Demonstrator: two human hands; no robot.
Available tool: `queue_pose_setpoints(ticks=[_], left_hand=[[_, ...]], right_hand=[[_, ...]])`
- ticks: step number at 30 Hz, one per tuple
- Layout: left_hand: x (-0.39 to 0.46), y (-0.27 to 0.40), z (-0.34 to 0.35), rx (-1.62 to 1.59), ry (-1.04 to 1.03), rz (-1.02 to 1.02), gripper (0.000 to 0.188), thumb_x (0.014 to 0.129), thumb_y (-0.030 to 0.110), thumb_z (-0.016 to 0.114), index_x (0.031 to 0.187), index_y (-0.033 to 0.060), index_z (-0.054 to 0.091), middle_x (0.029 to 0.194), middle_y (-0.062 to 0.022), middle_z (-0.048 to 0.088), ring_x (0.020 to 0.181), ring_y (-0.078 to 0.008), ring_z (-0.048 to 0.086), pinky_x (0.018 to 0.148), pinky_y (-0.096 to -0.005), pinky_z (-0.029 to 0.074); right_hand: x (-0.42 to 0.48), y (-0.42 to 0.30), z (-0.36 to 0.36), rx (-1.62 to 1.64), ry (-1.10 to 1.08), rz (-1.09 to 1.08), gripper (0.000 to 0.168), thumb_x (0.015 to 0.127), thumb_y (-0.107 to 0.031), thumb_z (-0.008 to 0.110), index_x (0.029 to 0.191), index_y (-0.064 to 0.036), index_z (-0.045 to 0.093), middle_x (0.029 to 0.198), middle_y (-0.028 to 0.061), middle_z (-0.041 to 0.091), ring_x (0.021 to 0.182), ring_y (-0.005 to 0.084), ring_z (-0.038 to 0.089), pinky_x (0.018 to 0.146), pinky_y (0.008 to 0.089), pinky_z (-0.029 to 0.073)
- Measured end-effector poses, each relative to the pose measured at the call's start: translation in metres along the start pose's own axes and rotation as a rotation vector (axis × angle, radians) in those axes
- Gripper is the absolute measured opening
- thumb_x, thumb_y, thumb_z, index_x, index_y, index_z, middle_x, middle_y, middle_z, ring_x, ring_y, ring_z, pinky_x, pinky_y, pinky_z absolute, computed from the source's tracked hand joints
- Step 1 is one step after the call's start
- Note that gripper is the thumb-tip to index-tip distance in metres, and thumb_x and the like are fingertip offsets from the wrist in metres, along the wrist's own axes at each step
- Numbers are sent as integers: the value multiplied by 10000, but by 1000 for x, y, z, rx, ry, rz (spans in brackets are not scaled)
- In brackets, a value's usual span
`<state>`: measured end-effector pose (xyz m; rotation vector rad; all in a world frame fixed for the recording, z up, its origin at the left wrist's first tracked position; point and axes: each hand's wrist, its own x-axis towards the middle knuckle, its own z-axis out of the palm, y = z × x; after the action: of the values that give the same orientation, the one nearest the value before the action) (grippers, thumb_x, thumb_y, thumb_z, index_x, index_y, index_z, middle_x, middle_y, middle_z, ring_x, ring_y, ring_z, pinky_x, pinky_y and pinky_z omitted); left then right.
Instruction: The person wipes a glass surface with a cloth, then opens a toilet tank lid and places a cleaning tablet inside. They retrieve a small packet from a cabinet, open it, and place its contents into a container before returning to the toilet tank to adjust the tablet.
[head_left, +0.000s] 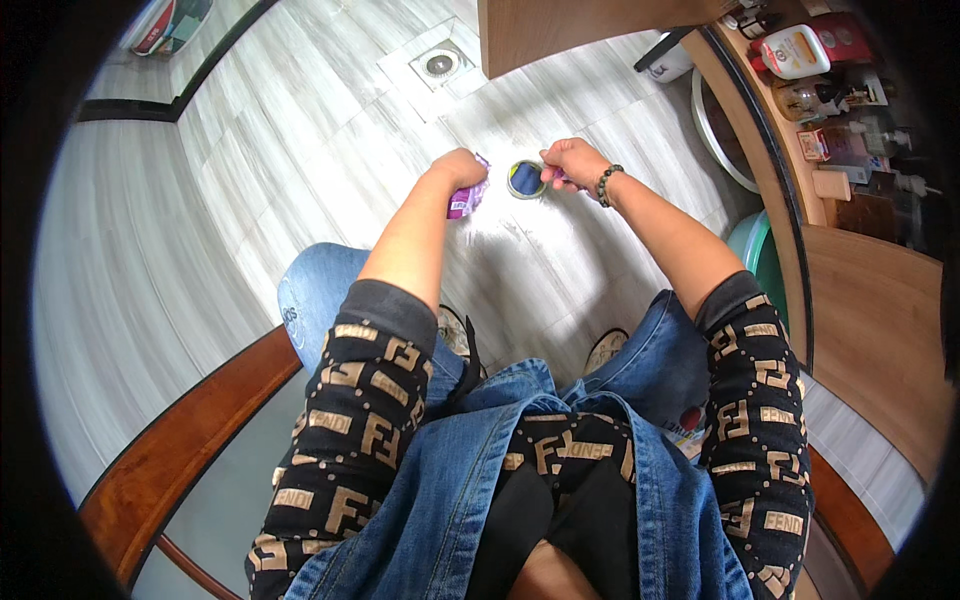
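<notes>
My left hand (460, 171) is closed around a crumpled purple plastic packet (460, 204), part of it showing below and beside the fingers. To its right is a small round container (526, 180) with a pale rim and something dark blue and yellow-green inside. My right hand (571, 166), with a dark bead bracelet at the wrist, is at the container's right side. Its fingers are pinched on a small purple piece (559, 175), mostly hidden by them. Whether the right fingers touch the container's rim cannot be told.
A round floor drain (440, 66) lies ahead in the grey tiles. A wooden panel (585, 30) stands beyond the hands. To the right, a shelf (814, 202) bears bottles and boxes, with a green basin (763, 255) below. A wooden chair frame (202, 420) flanks my legs.
</notes>
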<state>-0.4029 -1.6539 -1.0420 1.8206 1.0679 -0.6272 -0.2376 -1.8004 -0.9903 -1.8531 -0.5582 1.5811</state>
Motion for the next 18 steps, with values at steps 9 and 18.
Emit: queue_pose_setpoints(ticks=[9,18], left_hand=[[2,6,16,32,201,151,345,701,269,609,974,58,623,909,-149,651,877,-287,620,783,-362,478],[-57,85,-58,60,1117,423,410,745,61,503,1125,215,516,968,-74,567,826,-307,596,671,-433,475]], right_hand=[[-54,-40,-24,299,-73,-88,178,913,-186,460,872,-49,565,652,-2,549,483,44,454,373,159,304],[-80,-23,-46,-541,49,-361,243,826,-220,488,805,-8,606,696,141,613,550,221,584,570,367,479]])
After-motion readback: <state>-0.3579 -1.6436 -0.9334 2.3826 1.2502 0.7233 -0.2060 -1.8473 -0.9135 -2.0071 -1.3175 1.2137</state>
